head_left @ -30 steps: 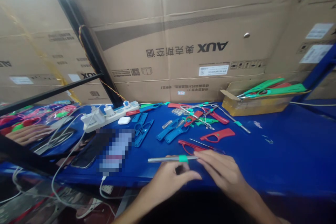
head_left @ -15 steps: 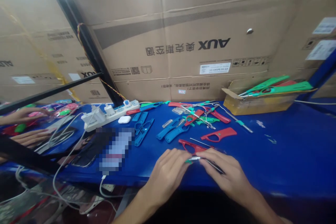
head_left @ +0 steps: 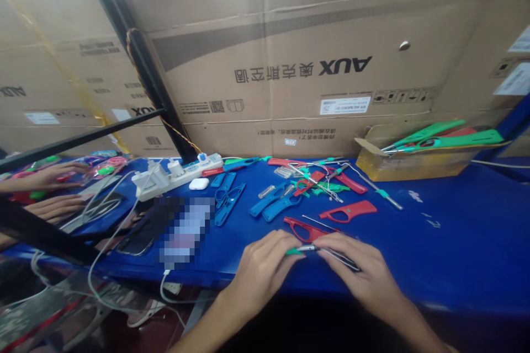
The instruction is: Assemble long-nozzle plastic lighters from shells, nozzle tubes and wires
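Note:
Near the front edge of the blue table, my left hand (head_left: pixel 267 262) is closed on a small green piece (head_left: pixel 293 251) joined to a short metal part (head_left: pixel 307 248). My right hand (head_left: pixel 358 262) is closed round a dark, slender tool (head_left: pixel 345 259) whose end meets the metal part between the hands. Just beyond my fingers lie a red handle shell (head_left: pixel 304 230) and a thin metal rod (head_left: pixel 317 222). A second red shell (head_left: pixel 350 210) rests a little further back. Blue shells (head_left: pixel 281 207) and a pile of green, red and metal parts (head_left: pixel 318 182) lie behind.
A cardboard box (head_left: pixel 422 168) of green and red pieces stands back right. At left are a power strip (head_left: pixel 182 175), white earbud case (head_left: pixel 199 183), two phones (head_left: pixel 188 231) with cables and a black frame post (head_left: pixel 161 88). Another person's hands (head_left: pixel 58 204) work at far left.
The view has shifted slightly, so the surroundings sit a little further right. More of the green piece shows at my left fingertips. Both hands keep their hold.

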Demonstrator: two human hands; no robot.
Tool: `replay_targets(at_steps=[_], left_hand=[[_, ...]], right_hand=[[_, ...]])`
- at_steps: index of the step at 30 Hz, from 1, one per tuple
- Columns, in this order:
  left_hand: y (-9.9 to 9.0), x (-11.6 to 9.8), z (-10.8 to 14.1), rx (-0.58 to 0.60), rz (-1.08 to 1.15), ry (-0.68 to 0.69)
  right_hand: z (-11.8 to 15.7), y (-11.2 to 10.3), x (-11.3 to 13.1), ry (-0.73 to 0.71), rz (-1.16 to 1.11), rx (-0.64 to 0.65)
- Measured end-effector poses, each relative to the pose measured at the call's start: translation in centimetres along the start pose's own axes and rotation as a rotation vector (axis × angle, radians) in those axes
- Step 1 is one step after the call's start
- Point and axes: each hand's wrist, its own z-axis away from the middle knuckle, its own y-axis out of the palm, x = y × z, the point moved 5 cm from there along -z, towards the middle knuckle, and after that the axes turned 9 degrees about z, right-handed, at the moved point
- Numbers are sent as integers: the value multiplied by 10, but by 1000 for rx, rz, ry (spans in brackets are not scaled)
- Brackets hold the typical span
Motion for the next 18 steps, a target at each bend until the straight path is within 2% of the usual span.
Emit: replay_targets(at_steps=[4,11,18], left_hand=[[-3,-5,1,-38,-14,32],[-2,-5,-2,11,-109,22],[-2,-5,0,-58,-80,79]], right_hand=[[0,-1,0,-6,0,-20],[0,-2,1,-8,7,-39],[-1,0,1,-35,6,-16]])
